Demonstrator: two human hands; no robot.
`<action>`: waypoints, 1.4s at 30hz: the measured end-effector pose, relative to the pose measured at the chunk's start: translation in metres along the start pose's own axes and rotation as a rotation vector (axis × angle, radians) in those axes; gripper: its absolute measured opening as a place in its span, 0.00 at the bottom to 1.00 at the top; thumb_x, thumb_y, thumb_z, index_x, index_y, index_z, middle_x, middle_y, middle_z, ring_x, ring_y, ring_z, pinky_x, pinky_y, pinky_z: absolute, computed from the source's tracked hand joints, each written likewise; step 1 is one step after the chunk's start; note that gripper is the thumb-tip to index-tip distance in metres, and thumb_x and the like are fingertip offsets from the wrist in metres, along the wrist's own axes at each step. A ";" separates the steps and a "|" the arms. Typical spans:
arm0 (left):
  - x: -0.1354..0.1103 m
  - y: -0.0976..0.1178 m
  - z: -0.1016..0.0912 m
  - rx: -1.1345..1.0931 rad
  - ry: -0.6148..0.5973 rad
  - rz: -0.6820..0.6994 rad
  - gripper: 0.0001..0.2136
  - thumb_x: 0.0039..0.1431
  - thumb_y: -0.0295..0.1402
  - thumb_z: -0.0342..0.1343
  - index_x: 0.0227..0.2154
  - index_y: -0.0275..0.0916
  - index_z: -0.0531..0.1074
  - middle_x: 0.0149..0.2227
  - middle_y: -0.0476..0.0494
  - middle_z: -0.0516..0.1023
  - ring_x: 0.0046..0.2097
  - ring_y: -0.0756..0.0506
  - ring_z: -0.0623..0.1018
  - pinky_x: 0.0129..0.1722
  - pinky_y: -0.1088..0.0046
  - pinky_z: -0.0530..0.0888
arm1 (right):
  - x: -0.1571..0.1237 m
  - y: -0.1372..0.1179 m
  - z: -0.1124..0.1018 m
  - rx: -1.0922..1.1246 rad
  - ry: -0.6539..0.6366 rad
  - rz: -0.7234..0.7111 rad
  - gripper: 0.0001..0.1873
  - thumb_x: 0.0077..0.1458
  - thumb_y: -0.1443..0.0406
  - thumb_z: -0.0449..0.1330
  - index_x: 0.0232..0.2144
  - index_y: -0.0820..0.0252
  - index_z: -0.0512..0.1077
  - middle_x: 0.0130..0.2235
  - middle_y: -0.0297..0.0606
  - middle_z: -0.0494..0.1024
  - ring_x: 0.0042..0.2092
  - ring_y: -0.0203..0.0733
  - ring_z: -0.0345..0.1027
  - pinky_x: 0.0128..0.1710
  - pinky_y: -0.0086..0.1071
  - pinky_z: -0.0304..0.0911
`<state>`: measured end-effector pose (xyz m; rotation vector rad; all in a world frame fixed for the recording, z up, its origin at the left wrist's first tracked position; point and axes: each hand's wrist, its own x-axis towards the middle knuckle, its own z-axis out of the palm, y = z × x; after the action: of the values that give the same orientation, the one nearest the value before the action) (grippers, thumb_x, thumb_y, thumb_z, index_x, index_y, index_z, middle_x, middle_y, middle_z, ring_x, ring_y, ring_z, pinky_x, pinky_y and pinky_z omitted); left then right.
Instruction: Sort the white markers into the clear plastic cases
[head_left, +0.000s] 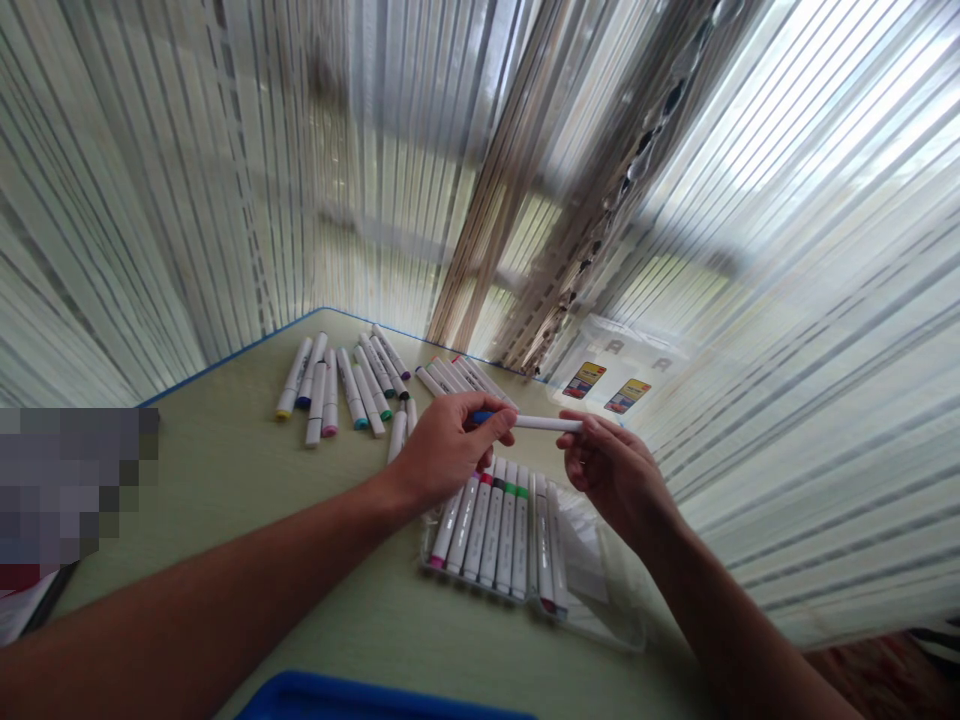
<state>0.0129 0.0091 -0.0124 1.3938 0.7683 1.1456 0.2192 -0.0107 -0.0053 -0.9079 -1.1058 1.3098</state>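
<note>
I hold a white marker (536,423) level above the table between both hands. My left hand (446,447) pinches its blue-capped end. My right hand (611,468) pinches the other end with its fingertips. Right below the hands lies a clear plastic case (585,600) with a row of several white markers (495,525) whose caps are pink, red, black and green. Several more loose markers (341,385) with coloured caps lie spread on the far part of the pale green table (225,480).
Sheer striped curtains (787,300) hang close behind and to the right of the table. A blue tray edge (360,698) shows at the near edge. Two small yellow-and-red packets (606,388) lie beyond the table's far corner. A blurred patch covers the left side.
</note>
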 end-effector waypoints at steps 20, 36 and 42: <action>-0.002 0.001 0.002 -0.072 -0.006 0.013 0.12 0.60 0.32 0.53 0.43 0.29 0.73 0.32 0.40 0.79 0.19 0.55 0.70 0.19 0.78 0.67 | 0.006 0.001 -0.004 -0.003 0.121 -0.045 0.13 0.53 0.58 0.65 0.33 0.66 0.77 0.27 0.41 0.80 0.20 0.31 0.68 0.16 0.22 0.60; -0.004 0.000 0.002 0.146 -0.054 -0.022 0.11 0.56 0.37 0.58 0.35 0.32 0.76 0.27 0.45 0.78 0.21 0.54 0.70 0.21 0.79 0.69 | -0.001 0.009 0.001 -0.142 -0.010 -0.030 0.09 0.50 0.61 0.68 0.28 0.63 0.77 0.25 0.39 0.80 0.20 0.32 0.69 0.17 0.23 0.62; -0.009 0.002 0.003 0.262 -0.096 -0.007 0.13 0.54 0.39 0.60 0.34 0.33 0.78 0.27 0.43 0.79 0.24 0.51 0.73 0.23 0.79 0.69 | -0.007 0.011 0.004 -0.257 -0.093 -0.004 0.08 0.49 0.63 0.68 0.29 0.63 0.77 0.25 0.38 0.80 0.22 0.34 0.71 0.20 0.24 0.64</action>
<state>0.0125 -0.0004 -0.0125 1.6494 0.8768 0.9898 0.2125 -0.0167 -0.0155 -1.0402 -1.3707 1.2346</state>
